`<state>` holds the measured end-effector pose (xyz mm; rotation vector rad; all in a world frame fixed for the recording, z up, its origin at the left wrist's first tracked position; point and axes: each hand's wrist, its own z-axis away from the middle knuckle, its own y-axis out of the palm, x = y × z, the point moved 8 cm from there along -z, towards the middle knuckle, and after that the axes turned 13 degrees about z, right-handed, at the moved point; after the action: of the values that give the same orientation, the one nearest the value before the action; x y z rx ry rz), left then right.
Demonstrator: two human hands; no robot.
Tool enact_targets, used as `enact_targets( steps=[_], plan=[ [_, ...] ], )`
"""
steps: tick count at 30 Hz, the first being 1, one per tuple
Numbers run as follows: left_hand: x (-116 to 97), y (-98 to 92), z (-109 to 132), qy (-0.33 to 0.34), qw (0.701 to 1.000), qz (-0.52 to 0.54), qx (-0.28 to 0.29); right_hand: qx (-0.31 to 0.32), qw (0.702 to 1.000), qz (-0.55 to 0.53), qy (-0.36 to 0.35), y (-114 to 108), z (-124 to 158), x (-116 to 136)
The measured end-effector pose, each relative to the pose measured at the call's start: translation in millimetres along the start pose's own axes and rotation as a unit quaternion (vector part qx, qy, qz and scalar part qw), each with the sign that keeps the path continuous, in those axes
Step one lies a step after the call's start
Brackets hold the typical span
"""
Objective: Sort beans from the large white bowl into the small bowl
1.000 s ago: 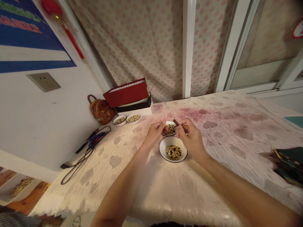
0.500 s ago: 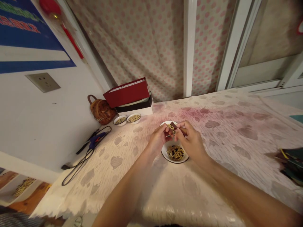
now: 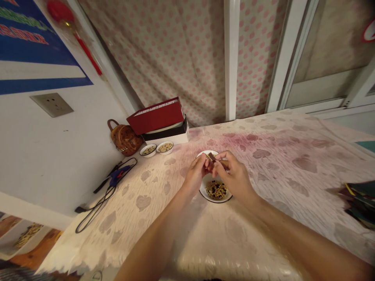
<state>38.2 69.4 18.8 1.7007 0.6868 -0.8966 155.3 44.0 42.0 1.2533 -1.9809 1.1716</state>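
- Brown strip [image 3: 211, 157]: located at the centre of the frame, slightly below mid-height, between the two hands and above the bowls.
- Right hand [image 3: 236, 173]: fingers bent, pinching the strip between thumb and fingertips.
- Left hand [image 3: 195, 175]: fingers curled inward beside the strip; whether they grip anything cannot be told.
- Near bowl [image 3: 202, 188]: white with a dark rim, directly below the hands in the frame; contains black and yellowish beads [image 3: 216, 189].
- Far bowl [image 3: 206, 152]: white, just above the near bowl in the frame, largely covered by the hands.
- Two small bowls [image 3: 165, 152]: left of centre, side by side, both holding similar beads.
- Red box [image 3: 159, 119]: tilted, resting over a white box [image 3: 175, 136] behind the small bowls.
- Brown bag [image 3: 126, 138]: left of the boxes, near the wall.
- Blue tool [image 3: 119, 174]: left of the frame, on the tabletop [image 3: 293, 164], its dark cord looped toward the lower left.
- Dark item [image 3: 361, 203]: right edge of the frame; nature unclear.
- Socket [image 3: 52, 104]: on the wall, upper left.
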Motion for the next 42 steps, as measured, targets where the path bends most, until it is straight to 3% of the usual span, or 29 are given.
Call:
enact_targets(
  steps=[15, 42],
  plan=[
    [-3, -5.8, -3, 0.027, 1.0, 0.014, 0.004, -0.039, 0.999, 0.015, 0.029, -9, -3, -3],
    [-4, -17.5, -5, 0.02, 0.997, 0.024, -0.064, -0.034, 0.997, 0.076, 0.003, -8, -4, -6]
  ],
)
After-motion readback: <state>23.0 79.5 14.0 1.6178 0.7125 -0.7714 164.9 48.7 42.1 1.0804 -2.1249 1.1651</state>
